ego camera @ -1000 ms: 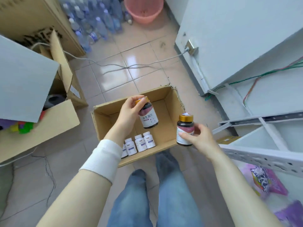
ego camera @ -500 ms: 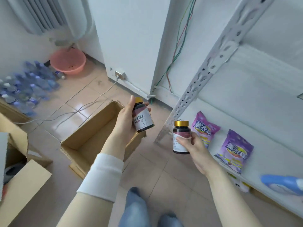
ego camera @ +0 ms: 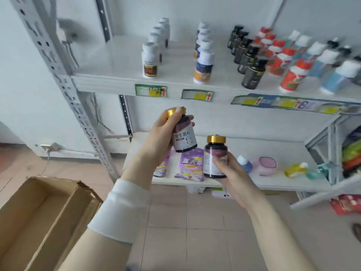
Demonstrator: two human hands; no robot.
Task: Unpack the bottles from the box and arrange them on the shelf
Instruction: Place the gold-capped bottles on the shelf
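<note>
My left hand (ego camera: 156, 133) grips a dark bottle with a gold cap and a white-and-purple label (ego camera: 184, 136), tilted with its cap up and left. My right hand (ego camera: 228, 169) holds a second dark gold-capped bottle (ego camera: 214, 153) upright, just below and right of the first. Both are held in front of the white metal shelf (ego camera: 109, 75), below its upper board. That board carries rows of bottles: white ones (ego camera: 150, 59), white ones with blue and orange labels (ego camera: 203, 61), black ones (ego camera: 253, 75) and red ones (ego camera: 293, 77). The open cardboard box (ego camera: 39, 212) lies at the lower left; its inside is mostly out of view.
The lower shelf board (ego camera: 283, 184) holds purple pouches (ego camera: 192, 163), a pink container (ego camera: 267, 166) and small bottles. A slanted perforated shelf post (ego camera: 78, 106) stands left of my hands. Price tags (ego camera: 151, 90) line the upper board's edge. Tiled floor (ego camera: 185, 222) lies below.
My view has swung up from the box to the shelf. Both hands, each still holding its bottle, have risen in front of the shelf's upper board.
</note>
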